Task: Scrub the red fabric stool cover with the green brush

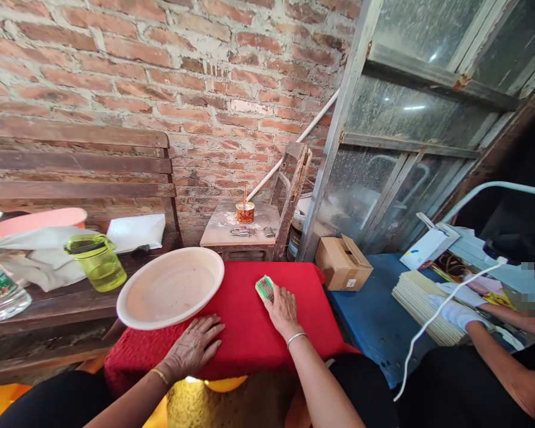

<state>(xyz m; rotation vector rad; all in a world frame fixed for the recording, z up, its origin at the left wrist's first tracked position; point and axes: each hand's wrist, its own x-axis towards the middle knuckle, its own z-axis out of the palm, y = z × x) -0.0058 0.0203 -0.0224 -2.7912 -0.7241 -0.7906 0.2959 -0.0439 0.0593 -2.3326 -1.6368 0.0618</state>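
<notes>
A red cloth [245, 324] covers the small table in front of me. My right hand [285, 306] rests over the cloth, its fingers closed on a small green-edged block with a brownish, grid-like face [264, 288]; the exact kind is unclear. My left hand [198, 342] lies flat on the cloth with fingers spread, holding nothing. Just beyond it, a wide pale pink basin [172, 288] stands on the table's left part. Its inside shows only a few small specks.
On the wooden bench [40, 312] at left stand a green-lidded bottle [100, 267], a clear jug [2, 297] and a white packet [136, 232]. A chair [238, 226] holds a tub. At right are a cardboard box [343, 267], stacked sheets [421, 306] and a co-worker's gloved hands [457, 309].
</notes>
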